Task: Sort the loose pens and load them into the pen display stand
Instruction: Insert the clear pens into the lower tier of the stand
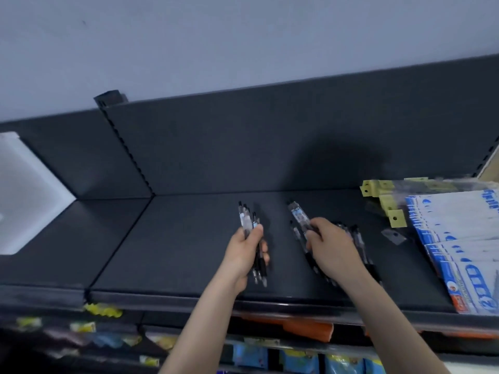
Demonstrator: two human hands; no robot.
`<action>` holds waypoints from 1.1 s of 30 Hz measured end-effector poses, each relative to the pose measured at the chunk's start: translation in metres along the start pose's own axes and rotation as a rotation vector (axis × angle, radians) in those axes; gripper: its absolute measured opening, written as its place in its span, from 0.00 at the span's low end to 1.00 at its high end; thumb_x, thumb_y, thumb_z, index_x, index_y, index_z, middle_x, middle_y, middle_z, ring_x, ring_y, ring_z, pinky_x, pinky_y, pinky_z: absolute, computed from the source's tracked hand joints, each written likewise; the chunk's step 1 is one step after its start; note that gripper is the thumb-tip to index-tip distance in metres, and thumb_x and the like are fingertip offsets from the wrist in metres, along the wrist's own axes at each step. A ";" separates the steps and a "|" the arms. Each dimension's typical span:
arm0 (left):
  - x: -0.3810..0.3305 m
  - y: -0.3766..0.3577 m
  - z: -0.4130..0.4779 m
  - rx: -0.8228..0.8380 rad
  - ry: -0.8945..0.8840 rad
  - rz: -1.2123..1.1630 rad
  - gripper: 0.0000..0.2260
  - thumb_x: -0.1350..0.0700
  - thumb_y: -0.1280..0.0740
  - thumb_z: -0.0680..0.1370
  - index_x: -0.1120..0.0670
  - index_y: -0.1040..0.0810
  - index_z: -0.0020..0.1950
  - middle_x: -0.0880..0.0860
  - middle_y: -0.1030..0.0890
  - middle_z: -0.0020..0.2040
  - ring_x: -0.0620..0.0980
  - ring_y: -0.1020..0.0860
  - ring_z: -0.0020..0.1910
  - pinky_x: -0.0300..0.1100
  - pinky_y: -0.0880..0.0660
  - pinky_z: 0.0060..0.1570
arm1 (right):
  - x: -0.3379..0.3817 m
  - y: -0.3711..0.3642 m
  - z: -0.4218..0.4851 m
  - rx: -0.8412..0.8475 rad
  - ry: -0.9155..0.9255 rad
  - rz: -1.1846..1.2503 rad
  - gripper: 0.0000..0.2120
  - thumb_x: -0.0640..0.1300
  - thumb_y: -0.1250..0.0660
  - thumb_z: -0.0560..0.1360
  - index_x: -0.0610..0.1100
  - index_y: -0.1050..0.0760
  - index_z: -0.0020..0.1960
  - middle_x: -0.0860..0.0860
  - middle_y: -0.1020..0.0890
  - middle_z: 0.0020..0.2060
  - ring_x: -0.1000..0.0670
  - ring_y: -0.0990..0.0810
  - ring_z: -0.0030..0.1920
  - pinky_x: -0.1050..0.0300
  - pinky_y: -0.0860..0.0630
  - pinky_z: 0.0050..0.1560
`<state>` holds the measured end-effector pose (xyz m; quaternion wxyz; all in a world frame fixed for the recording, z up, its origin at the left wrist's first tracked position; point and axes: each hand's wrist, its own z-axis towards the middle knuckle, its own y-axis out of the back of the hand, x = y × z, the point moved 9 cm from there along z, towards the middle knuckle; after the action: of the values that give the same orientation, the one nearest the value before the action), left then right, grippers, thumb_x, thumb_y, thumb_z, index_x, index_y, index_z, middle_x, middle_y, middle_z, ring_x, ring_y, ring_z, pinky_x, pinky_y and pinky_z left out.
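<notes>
My left hand (247, 252) grips a bundle of black-and-clear pens (247, 220) upright above the dark shelf (175, 247). To its right, my right hand (333, 248) pinches a pen (298, 215) whose clear barrel sticks up and to the left of my fingers. Under and behind my right hand lies a pile of loose pens (356, 234) on the shelf, partly hidden by the hand. No pen display stand is in view.
White-and-blue packets (464, 238) are stacked at the shelf's right end, with yellow hang tags (388, 203) behind them. A white panel (24, 195) sits at the far left. A slotted upright (129, 155) divides the back panel. Lower shelves hold blurred packaged goods (299, 360).
</notes>
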<state>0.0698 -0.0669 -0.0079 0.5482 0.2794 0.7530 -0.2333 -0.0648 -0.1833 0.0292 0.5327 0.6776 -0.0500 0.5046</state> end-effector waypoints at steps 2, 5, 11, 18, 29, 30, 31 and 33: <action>0.001 0.015 -0.008 -0.043 -0.019 0.008 0.09 0.53 0.39 0.82 0.55 0.31 0.44 0.50 0.28 0.27 0.45 0.31 0.22 0.36 0.31 0.24 | 0.010 -0.013 -0.004 0.026 0.019 0.041 0.05 0.40 0.42 0.79 0.45 0.29 0.45 0.48 0.21 0.38 0.46 0.24 0.39 0.53 0.30 0.40; 0.003 0.042 -0.023 -0.091 -0.029 0.000 0.09 0.52 0.38 0.81 0.55 0.31 0.45 0.48 0.29 0.27 0.44 0.33 0.22 0.35 0.35 0.23 | 0.031 -0.032 -0.013 0.067 0.036 0.072 0.07 0.40 0.42 0.78 0.46 0.30 0.42 0.49 0.22 0.37 0.47 0.24 0.39 0.52 0.30 0.41; 0.000 0.096 -0.046 -0.131 -0.068 -0.069 0.11 0.50 0.34 0.79 0.52 0.32 0.41 0.47 0.30 0.27 0.43 0.35 0.23 0.35 0.38 0.22 | 0.080 -0.066 -0.031 0.089 0.069 0.055 0.06 0.40 0.41 0.77 0.46 0.29 0.43 0.49 0.22 0.37 0.46 0.24 0.40 0.52 0.29 0.42; -0.013 0.208 -0.088 -0.176 -0.175 -0.103 0.11 0.55 0.31 0.78 0.53 0.31 0.40 0.48 0.32 0.29 0.44 0.35 0.25 0.36 0.37 0.24 | 0.172 -0.127 -0.071 0.107 0.134 0.069 0.05 0.40 0.41 0.77 0.46 0.26 0.48 0.50 0.21 0.39 0.48 0.24 0.40 0.53 0.28 0.42; -0.008 0.423 -0.166 -0.460 -0.298 -0.196 0.11 0.59 0.33 0.78 0.53 0.31 0.37 0.48 0.31 0.27 0.46 0.34 0.26 0.38 0.36 0.28 | 0.333 -0.279 -0.149 0.239 0.252 0.096 0.06 0.41 0.40 0.76 0.47 0.25 0.46 0.50 0.19 0.38 0.47 0.21 0.41 0.52 0.25 0.44; -0.007 0.438 -0.172 -0.479 -0.310 -0.207 0.11 0.59 0.33 0.78 0.54 0.30 0.37 0.48 0.31 0.27 0.46 0.34 0.26 0.39 0.36 0.28 | 0.344 -0.293 -0.157 0.255 0.259 0.115 0.06 0.41 0.40 0.76 0.46 0.25 0.46 0.50 0.18 0.38 0.46 0.21 0.41 0.50 0.24 0.45; -0.004 0.454 -0.178 -0.503 -0.317 -0.216 0.11 0.59 0.33 0.78 0.54 0.30 0.37 0.48 0.31 0.27 0.46 0.34 0.26 0.39 0.36 0.28 | 0.353 -0.306 -0.164 0.265 0.266 0.137 0.06 0.40 0.40 0.76 0.46 0.24 0.46 0.49 0.18 0.38 0.46 0.20 0.41 0.49 0.23 0.46; 0.002 0.484 -0.188 -0.552 -0.321 -0.246 0.11 0.59 0.33 0.78 0.54 0.30 0.37 0.49 0.30 0.28 0.46 0.34 0.25 0.38 0.36 0.27 | 0.368 -0.330 -0.178 0.290 0.281 0.161 0.06 0.39 0.40 0.76 0.45 0.24 0.47 0.50 0.19 0.37 0.47 0.21 0.40 0.49 0.23 0.46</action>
<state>0.2657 0.4129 0.0228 0.6823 -0.0127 0.7200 -0.1262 0.2015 0.2677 0.0654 0.3894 0.6639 0.0440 0.6369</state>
